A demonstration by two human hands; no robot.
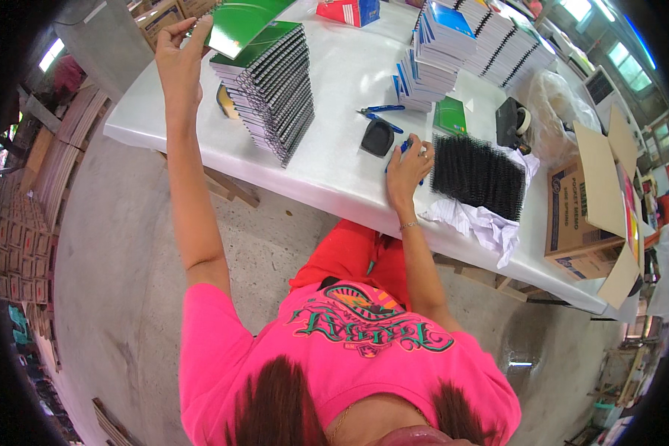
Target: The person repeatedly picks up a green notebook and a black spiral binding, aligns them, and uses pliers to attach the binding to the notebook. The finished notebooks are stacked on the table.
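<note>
My left hand [182, 63] is raised at the far left, its fingers pinching the edge of a green-covered spiral notebook [249, 28]. That notebook is tilted above a tall stack of wire-bound notebooks [275, 93] with a green cover on top. My right hand [410, 169] rests on the table near its front edge, fingers curled over blue-handled pliers [404, 146], which it partly hides. Just beyond it lie a small black tray [377, 138] and a second blue-handled pair of pliers [383, 109]. Beside the right hand is a bundle of black spiral coils [476, 177] on crumpled white paper [483, 227].
Stacks of blue-covered notebooks [446, 37] stand at the back right. A green card [450, 116], a black tape dispenser [510, 123] and clear plastic [557, 104] lie nearer. An open cardboard box [583, 215] sits at the right end; a red-and-blue box [349, 11] is at the back.
</note>
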